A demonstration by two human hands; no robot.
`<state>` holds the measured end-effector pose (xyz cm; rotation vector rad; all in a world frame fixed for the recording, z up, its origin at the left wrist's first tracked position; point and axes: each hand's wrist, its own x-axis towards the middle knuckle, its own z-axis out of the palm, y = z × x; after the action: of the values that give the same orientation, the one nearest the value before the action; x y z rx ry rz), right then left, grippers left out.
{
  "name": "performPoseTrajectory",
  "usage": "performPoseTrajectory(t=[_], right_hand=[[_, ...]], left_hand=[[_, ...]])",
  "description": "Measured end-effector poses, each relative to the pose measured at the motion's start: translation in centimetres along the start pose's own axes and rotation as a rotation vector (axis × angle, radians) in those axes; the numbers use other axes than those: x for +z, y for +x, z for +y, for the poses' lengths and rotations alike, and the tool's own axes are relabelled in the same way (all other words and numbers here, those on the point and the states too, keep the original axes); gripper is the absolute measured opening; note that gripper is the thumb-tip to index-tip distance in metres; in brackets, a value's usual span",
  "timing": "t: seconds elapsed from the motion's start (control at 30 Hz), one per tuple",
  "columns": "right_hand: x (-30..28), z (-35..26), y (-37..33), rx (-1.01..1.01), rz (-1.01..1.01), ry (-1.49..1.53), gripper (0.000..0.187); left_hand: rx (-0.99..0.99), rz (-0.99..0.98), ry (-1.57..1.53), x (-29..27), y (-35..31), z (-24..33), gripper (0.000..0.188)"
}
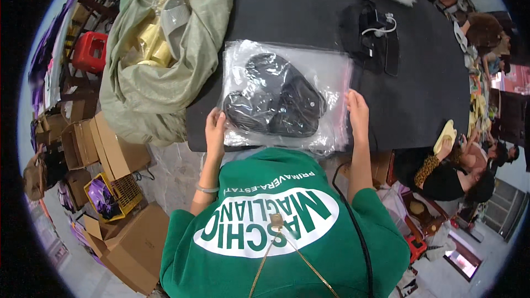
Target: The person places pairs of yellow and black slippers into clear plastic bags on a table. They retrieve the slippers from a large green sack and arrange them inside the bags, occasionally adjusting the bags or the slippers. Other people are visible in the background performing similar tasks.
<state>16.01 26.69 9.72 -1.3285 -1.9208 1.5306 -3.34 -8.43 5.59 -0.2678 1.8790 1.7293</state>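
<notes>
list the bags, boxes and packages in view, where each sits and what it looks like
clear plastic bag: flat on the black table, dark slippers inside, left hand and right hand at its near corners
green sack: table's left edge, open, yellow packed items inside
cardboard boxes: floor at left, brown, open

A dark table (309,5) stands on a pale floor (165,168), with open cardboard boxes (105,152) and a red stool (91,49) to its left.

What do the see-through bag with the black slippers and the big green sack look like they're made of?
The clear bag looks like thin glossy plastic film: it is transparent, crinkled, with glare. The black slippers inside seem to be shiny rubber or plastic. The green sack looks like matte woven cloth, softly folded.
</notes>
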Motion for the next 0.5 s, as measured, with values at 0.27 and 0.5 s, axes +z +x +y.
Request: performPoseTrajectory(t=[0.27, 0.5], right_hand=[[-0.8, 2.4, -2.9, 0.574, -0.336, -0.06, 0.074], [2.0, -0.9, -2.2, 0.358, -0.09, 0.698, 0.012]], left_hand=[[0.204, 0.075, 0.52, -1.2, 1.8, -1.2, 0.039], [0.379, 0.077, 0.702, -2.3, 2.7, -1.6, 0.026]])
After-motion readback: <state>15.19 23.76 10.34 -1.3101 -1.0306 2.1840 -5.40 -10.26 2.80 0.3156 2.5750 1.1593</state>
